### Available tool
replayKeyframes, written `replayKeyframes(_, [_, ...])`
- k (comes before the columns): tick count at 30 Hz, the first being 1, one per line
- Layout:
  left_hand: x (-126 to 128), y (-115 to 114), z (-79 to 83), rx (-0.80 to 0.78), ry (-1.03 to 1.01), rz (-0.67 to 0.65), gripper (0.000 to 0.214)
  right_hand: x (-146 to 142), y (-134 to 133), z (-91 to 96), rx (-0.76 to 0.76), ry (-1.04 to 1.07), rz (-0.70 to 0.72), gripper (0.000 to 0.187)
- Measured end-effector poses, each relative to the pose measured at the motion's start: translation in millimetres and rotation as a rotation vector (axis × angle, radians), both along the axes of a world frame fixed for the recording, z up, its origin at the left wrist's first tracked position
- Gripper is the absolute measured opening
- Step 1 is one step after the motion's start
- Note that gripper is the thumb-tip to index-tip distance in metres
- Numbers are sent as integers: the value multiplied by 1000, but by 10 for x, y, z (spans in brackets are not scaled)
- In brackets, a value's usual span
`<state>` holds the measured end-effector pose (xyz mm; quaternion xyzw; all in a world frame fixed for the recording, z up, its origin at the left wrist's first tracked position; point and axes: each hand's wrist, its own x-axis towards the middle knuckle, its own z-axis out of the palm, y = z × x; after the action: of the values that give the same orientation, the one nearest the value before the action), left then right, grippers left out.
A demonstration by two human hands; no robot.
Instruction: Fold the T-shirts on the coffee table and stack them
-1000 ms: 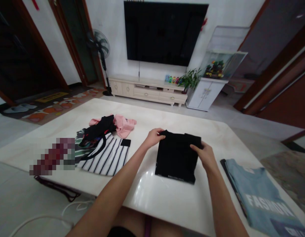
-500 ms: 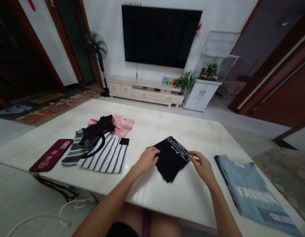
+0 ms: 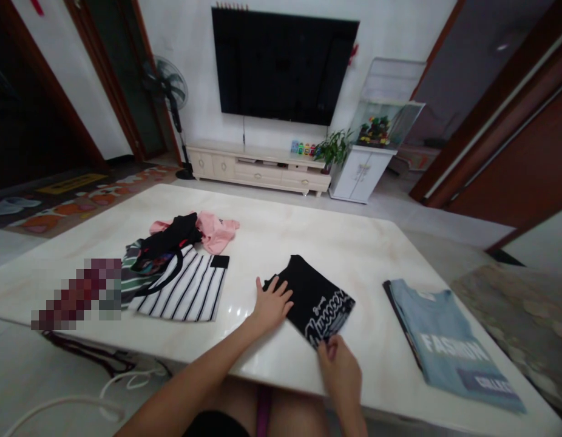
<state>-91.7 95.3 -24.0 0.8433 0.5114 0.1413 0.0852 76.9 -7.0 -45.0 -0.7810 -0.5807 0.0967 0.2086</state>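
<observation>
A black T-shirt [image 3: 303,288] with white lettering lies folded into a small shape on the white table. Its printed edge faces my right side. My left hand [image 3: 272,303] rests flat on its left edge with fingers spread. At the near corner, my right hand [image 3: 340,367] pinches the fabric between thumb and fingers. Left of it lies a folded white garment with black stripes [image 3: 185,291]. To the right sits a folded blue-grey T-shirt [image 3: 445,340] reading "FASHION", on top of a darker folded piece.
On the white table [image 3: 303,224], a dark crumpled garment [image 3: 169,237] and a pink one [image 3: 217,230] lie behind the striped garment. A pixelated dark-red patch covers something at the left edge. Beyond are a TV cabinet [image 3: 258,174], a fan [image 3: 172,91] and a fish tank [image 3: 385,124].
The black T-shirt has turned so its lettering now faces near right. My right hand moved toward me to its near corner; my left fingers spread out flat. The view shifted slightly right.
</observation>
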Motion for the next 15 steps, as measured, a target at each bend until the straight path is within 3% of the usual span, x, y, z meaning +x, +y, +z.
replayKeyframes(3, [14,122,21,60,86,-48,34,-512,-410,26,-24,93,387,24])
replayKeyframes(5, [59,149,8,72,113,-43,40,-616,-408,91,30,168,503,25])
replayKeyframes(9, [132,72,-148,49,96,93,58,-348,1,119,214,-15,254,49])
replayKeyframes(12, [139,-23,-272,11,66,149,57,-155,245,-13,69,-180,220,58])
replayKeyframes(15, [100,-115,-258,-42,-21,164,57,-69,285,-108,-15,-183,256,58])
